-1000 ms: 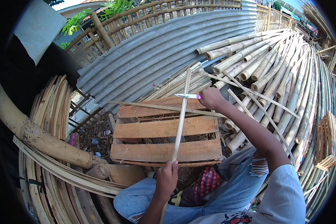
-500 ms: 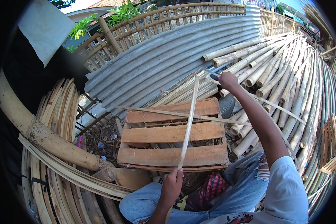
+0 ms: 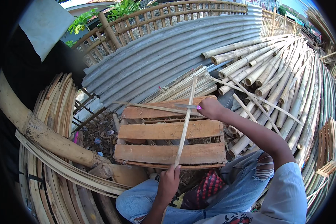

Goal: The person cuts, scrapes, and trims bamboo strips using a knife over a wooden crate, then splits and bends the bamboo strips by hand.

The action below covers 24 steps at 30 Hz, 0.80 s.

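Observation:
My left hand (image 3: 168, 183) is closed round the lower end of a pale bamboo strip (image 3: 184, 130), which slants up and away over a wooden crate (image 3: 162, 152). My right hand (image 3: 210, 108) grips the pink handle of a knife (image 3: 186, 106). Its blade points left and lies across the upper part of the strip; whether it touches the strip I cannot tell. Another thin strip (image 3: 145, 106) rests across the crate's far slat, partly hidden behind the held strip and my right hand.
Bamboo poles (image 3: 255, 80) lie piled at the right, with loose strips over them. Beyond the crate are a bundle of split strips (image 3: 183, 86) and a corrugated metal sheet (image 3: 156, 52). A thick bamboo beam (image 3: 59, 138) crosses at left, next to long slats (image 3: 56, 102).
My right hand has come down and nearer with the knife, from beyond the strip's far end to across its upper part. The left hand still holds the strip.

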Motion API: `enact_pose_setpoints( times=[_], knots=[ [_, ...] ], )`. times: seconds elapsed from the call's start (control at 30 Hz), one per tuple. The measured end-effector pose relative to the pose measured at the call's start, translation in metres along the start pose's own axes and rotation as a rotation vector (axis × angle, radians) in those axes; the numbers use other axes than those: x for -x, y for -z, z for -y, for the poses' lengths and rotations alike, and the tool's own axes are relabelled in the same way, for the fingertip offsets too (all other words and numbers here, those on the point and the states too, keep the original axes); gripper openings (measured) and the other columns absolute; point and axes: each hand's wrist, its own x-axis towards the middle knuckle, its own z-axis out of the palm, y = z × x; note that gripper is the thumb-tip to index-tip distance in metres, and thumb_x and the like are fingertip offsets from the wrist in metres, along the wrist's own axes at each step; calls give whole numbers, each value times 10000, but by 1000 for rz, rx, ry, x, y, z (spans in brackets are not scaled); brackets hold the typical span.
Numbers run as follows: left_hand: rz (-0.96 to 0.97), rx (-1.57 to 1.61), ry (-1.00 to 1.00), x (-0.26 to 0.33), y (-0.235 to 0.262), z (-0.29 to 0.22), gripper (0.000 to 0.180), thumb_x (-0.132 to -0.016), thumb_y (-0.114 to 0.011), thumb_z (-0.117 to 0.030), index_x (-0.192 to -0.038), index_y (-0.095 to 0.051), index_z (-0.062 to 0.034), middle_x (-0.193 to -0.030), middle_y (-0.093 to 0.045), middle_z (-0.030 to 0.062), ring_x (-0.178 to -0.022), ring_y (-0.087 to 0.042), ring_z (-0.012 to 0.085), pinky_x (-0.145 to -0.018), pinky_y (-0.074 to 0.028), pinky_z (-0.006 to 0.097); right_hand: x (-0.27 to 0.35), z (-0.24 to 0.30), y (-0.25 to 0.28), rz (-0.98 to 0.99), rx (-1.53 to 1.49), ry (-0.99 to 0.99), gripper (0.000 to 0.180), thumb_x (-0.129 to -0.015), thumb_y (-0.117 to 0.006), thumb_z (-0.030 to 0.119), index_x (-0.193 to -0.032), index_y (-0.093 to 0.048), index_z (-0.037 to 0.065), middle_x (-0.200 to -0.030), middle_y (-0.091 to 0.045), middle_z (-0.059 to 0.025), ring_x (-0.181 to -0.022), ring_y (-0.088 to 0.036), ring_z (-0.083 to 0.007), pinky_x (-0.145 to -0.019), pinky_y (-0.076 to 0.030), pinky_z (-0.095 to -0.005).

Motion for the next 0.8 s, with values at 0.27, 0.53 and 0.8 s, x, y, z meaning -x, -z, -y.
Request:
enact_pose_setpoints(
  times=[0.27, 0.53, 0.8],
  knots=[
    [-33, 36, -97, 3, -11, 4, 302, -940, -481, -186, -734, -508, 33, -505, -485, 147, -475, -544, 298, -487, -405, 380, -42, -73, 25, -208, 144, -160, 317, -794, -503, 248, -676, -615, -25, -694, -603, -250, -669, -607, -408, -632, -491, -485],
    [-22, 30, -28, 1, -9, 12, 311, -951, -453, -181, -731, -509, 31, -509, -483, 150, -479, -546, 295, -491, -408, 375, 1, 0, -10, 51, 123, 65, 286, -771, -514, 221, -666, -619, -23, -684, -607, -248, -676, -617, -403, -643, -498, -484],
    [-7, -89, -53, 5, -16, 14, 281, -947, -458, -179, -805, -556, 42, -628, -568, 208, -626, -598, 379, -544, -444, 415, -11, -28, 12, -80, 56, -296, 311, -796, -512, 237, -739, -634, -44, -754, -609, -281, -752, -625, -401, -722, -492, -488]
  ],
)
